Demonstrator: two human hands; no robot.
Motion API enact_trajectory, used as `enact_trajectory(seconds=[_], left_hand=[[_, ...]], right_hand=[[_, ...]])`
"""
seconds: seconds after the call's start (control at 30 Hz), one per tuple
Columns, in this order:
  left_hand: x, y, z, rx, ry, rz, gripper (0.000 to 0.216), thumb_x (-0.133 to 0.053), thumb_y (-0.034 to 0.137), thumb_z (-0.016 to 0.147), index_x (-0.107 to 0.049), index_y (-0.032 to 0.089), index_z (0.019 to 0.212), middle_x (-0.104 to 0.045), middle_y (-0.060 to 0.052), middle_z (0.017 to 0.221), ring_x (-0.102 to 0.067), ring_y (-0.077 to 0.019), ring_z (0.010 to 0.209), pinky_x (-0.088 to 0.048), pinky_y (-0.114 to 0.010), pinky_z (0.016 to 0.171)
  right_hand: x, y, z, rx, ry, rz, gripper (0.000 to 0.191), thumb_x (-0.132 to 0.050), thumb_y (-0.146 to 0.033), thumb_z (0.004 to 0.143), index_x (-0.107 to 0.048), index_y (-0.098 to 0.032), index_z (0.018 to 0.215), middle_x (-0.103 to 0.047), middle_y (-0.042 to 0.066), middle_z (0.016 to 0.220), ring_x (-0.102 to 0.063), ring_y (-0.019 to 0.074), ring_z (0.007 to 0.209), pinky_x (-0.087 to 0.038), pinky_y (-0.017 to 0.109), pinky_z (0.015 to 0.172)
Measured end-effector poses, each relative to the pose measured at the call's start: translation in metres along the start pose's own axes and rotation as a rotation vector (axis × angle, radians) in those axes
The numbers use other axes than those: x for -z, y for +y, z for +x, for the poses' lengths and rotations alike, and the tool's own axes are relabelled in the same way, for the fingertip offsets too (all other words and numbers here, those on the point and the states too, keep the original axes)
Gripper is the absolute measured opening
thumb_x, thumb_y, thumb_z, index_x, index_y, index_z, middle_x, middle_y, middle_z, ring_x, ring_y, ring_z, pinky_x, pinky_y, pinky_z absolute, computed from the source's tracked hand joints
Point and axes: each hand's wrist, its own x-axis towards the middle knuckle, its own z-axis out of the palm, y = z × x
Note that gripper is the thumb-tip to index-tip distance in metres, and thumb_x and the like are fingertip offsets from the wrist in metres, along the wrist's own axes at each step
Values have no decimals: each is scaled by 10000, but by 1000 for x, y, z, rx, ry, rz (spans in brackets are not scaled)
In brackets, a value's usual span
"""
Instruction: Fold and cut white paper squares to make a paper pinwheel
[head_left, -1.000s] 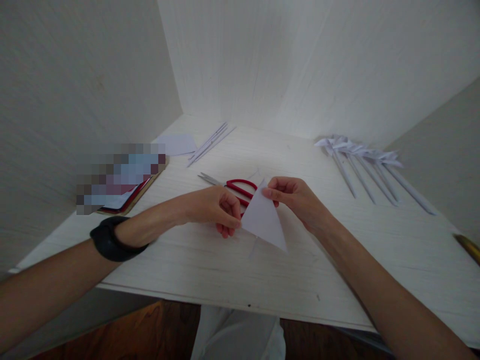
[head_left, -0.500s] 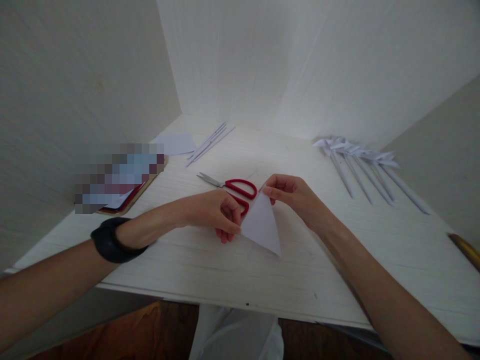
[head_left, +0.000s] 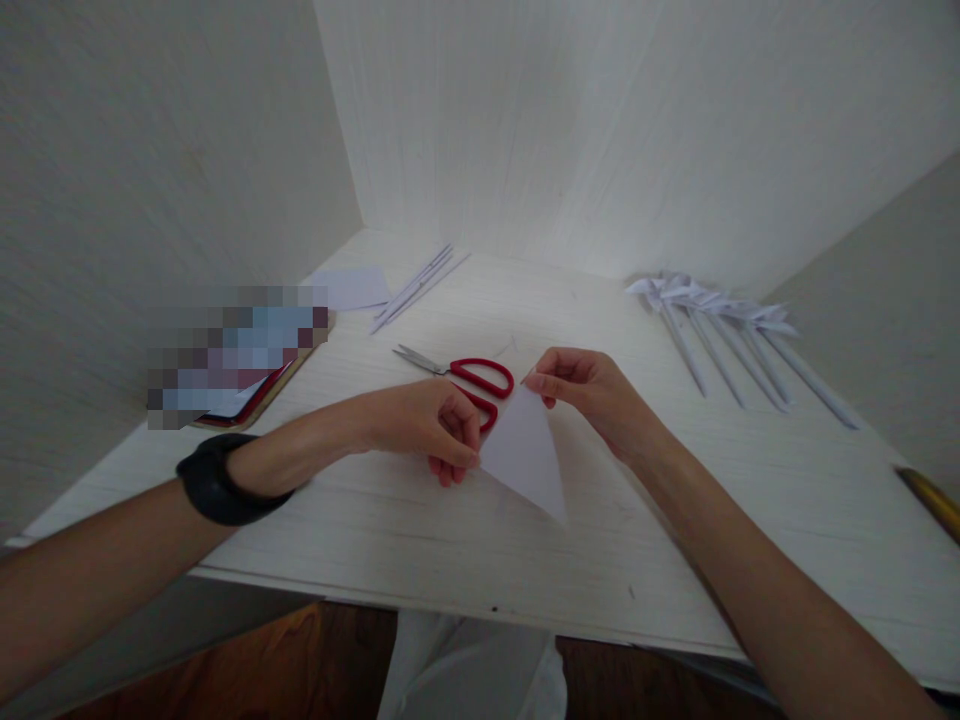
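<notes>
A triangular piece of white paper (head_left: pixel 525 455) is stretched between my two hands above the tabletop. My left hand (head_left: pixel 439 430) pinches its left corner between thumb and fingertips. At the paper's upper corner, the thumb and forefinger of my right hand (head_left: pixel 566 375) are closed on it. The third corner hangs loose, pointing toward me. Red-handled scissors (head_left: pixel 484 376) lie just behind the paper, blades to the left; my left hand and the paper partly cover the lower handle loop.
Several thin paper sticks (head_left: pixel 420 290) and some flat paper (head_left: pixel 352 288) lie at the back left. A device in a case (head_left: pixel 259 400), its screen blurred, stands at the left. Several rolled paper pieces with folded tops (head_left: pixel 720 310) lie at the back right of the white table (head_left: pixel 337 530).
The paper's loose corner has shifted slightly toward me and to the right. Both hands keep their pinches and have hardly moved.
</notes>
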Motion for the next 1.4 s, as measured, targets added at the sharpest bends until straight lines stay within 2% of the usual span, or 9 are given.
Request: enact_trajectory(seconds=[0.43,0.6,0.93,1.27,1.4], left_hand=[[-2,1,0,18,20,15,118,-698,167,660,-611,145,584,-653,30,525,-613,-91,492,-505,-180,491],[4,-2,4,11,35,-17,126,-698,163,659,-607,145,575,-659,34,518,-606,-80,467,-501,-170,484],[21,2,-3,-75,138,35,92,-703,189,672,-651,157,602,-666,36,536,-601,-70,469,-486,-147,480],[21,5,-4,-67,171,48,80,-691,184,671,-658,159,602,-665,35,539,-593,-71,482,-477,-147,489],[22,7,-5,-63,188,51,96,-703,201,667,-650,158,598,-664,31,537,-583,-72,473,-467,-156,489]], right_hand=[[2,0,-1,23,-7,38,154,-712,-276,709,-620,-177,634,-548,-24,594,-464,110,578,-363,260,578],[4,-1,0,-64,-65,-2,235,-685,-378,744,-621,-164,670,-560,-15,640,-494,113,619,-387,262,629],[3,-3,-2,-210,-148,28,184,-725,-314,688,-624,-161,696,-623,-7,707,-534,109,646,-375,251,624],[2,1,0,-173,-84,25,204,-740,-295,661,-595,-163,602,-564,-45,579,-475,83,562,-328,237,563],[1,1,0,-186,-57,20,169,-727,-300,666,-625,-166,645,-614,-30,640,-517,94,606,-374,245,617]])
